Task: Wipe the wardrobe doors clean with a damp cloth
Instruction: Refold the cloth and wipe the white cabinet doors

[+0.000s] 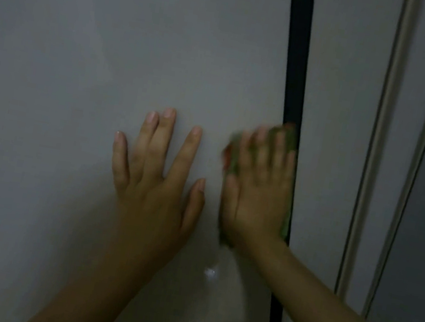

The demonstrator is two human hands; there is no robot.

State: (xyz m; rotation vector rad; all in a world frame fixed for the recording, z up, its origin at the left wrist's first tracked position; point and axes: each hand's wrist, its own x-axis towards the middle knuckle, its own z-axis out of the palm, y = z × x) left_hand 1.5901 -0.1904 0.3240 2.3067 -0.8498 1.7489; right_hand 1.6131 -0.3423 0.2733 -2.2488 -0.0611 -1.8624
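We see right hand (257,193), fingers straight, pressing green cloth (289,142) flat on glossy wardrobe door (78,84) beside dark door gap (295,62). Left hand (158,171) splayed, bare, probably bracing panel. Right hand blurred, grip detail unclear.

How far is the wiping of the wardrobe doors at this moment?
Done: nothing can be confirmed; the glossy left door shows only light reflections, no clear wipe marks. In hand: the right hand presses a green cloth flat at that door's right edge, beside the dark gap, while the left hand rests open on the panel. Left: the right door appears untouched.
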